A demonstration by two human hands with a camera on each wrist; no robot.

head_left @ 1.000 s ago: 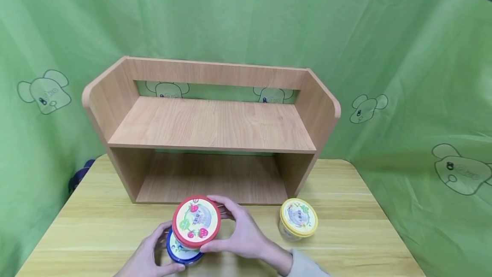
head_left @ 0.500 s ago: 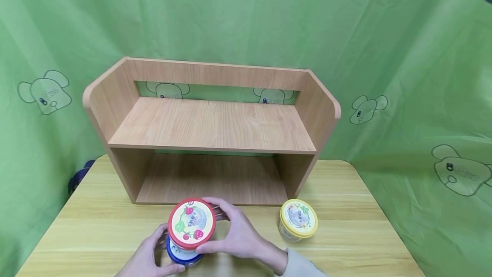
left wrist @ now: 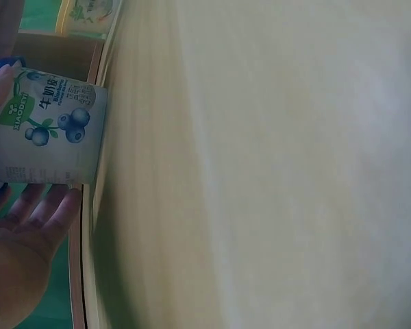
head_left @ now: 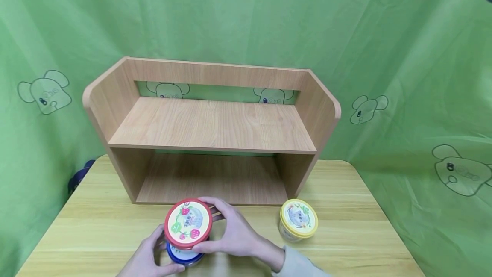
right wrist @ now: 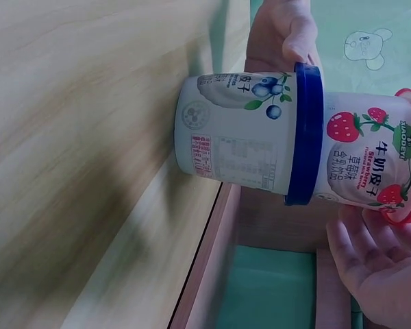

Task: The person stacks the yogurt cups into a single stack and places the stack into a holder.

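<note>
A white tub with a blue lid and blueberry print [left wrist: 51,130] stands upright on the table. My left hand [head_left: 143,256] holds it by the side, thumb near the lid in the left wrist view. Directly above it is a matching tub with a red lid and strawberry print [right wrist: 373,154]; its base meets the blue lid in the right wrist view. My right hand [head_left: 236,235] grips this strawberry tub from the right, fingers behind and thumb in front. From the head camera, the red lid covers much of the blue lid.
To the right stands a tub with a yellow lid [head_left: 298,218]. Behind the hands is a two-level wooden shelf [head_left: 213,123] on the light wood table [head_left: 346,234]. A green curtain [head_left: 230,16] with mouse drawings hangs behind and at the sides.
The strawberry tub and my right hand have shifted slightly left, bringing the tub more squarely over the blueberry tub. My left hand and the yellow-lidded tub have stayed in place.
</note>
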